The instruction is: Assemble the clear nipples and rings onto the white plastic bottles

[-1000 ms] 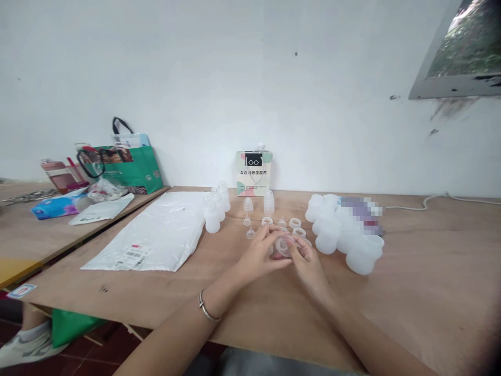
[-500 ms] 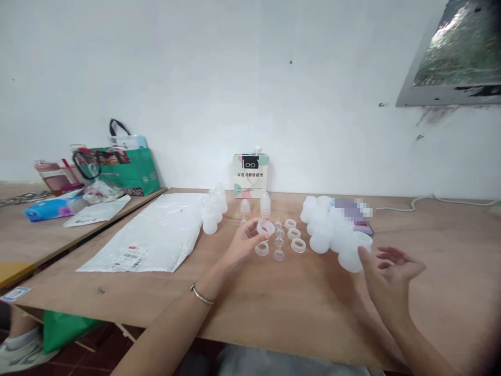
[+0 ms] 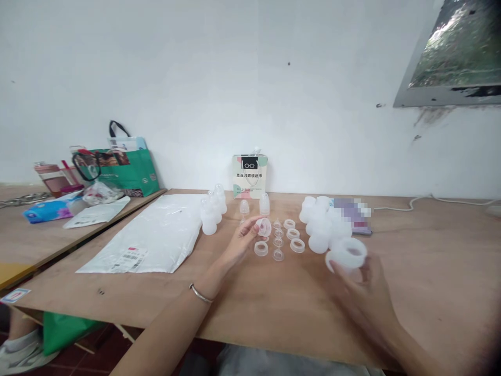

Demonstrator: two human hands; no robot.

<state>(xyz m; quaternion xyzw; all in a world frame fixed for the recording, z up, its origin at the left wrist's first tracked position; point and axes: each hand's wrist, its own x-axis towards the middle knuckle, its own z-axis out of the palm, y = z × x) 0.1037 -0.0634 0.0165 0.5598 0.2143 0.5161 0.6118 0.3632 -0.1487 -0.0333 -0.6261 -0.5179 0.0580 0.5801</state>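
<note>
Over the middle of the table, my left hand [image 3: 243,241] pinches a clear screw ring [image 3: 264,227], its opening tilted up toward me. On the right, my right hand [image 3: 362,282] is wrapped round a frosted white baby bottle [image 3: 346,256] whose open mouth faces me. More frosted bottles [image 3: 319,240] stand just behind it in a cluster. Between my hands lie several clear nipples [image 3: 278,242] in a column. A few loose rings [image 3: 297,245] rest to their right, and one ring [image 3: 261,248] is just below my left hand.
Capped bottles [image 3: 210,222] stand left of centre, beside a large white mailing bag [image 3: 152,235]. At the back, a printed paper bag [image 3: 250,177] leans near the wall. A purple package [image 3: 354,216] lies behind the bottle cluster. The left table holds a green bag [image 3: 136,169].
My right hand has closed round the nearest frosted bottle, lifted and tilted it, and drawn it slightly left. My left hand has turned the ring a little.
</note>
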